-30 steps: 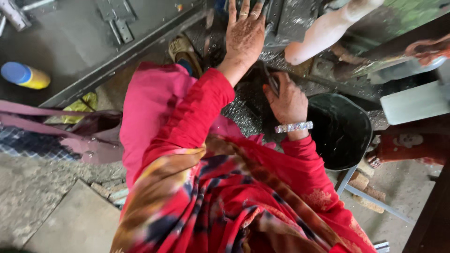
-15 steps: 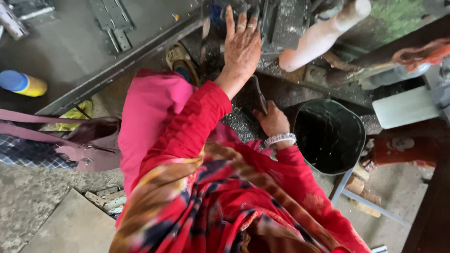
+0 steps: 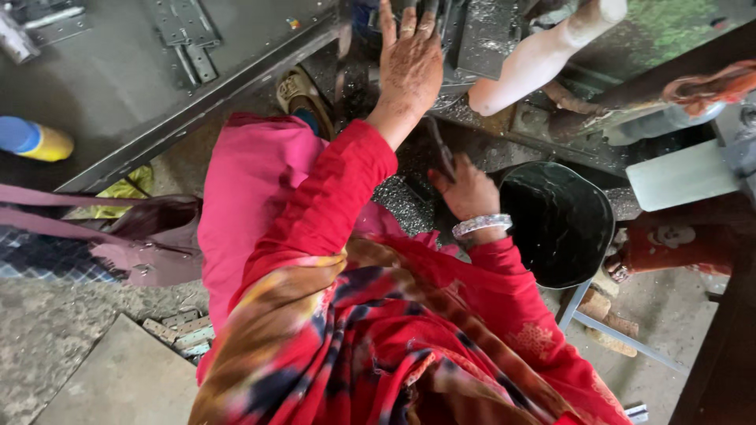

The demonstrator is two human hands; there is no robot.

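I see the left hand (image 3: 411, 67) spread flat on the far machine (image 3: 472, 47) – grip released. The right hand (image 3: 466, 189) grasps a dark tool (image 3: 439, 149) – near, just left of the black bucket (image 3: 561, 224).

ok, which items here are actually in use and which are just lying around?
In use:
left hand flat on the grey machine
right hand holding a dark tool

Lying about:
black bucket
blue-and-yellow bottle
hinges
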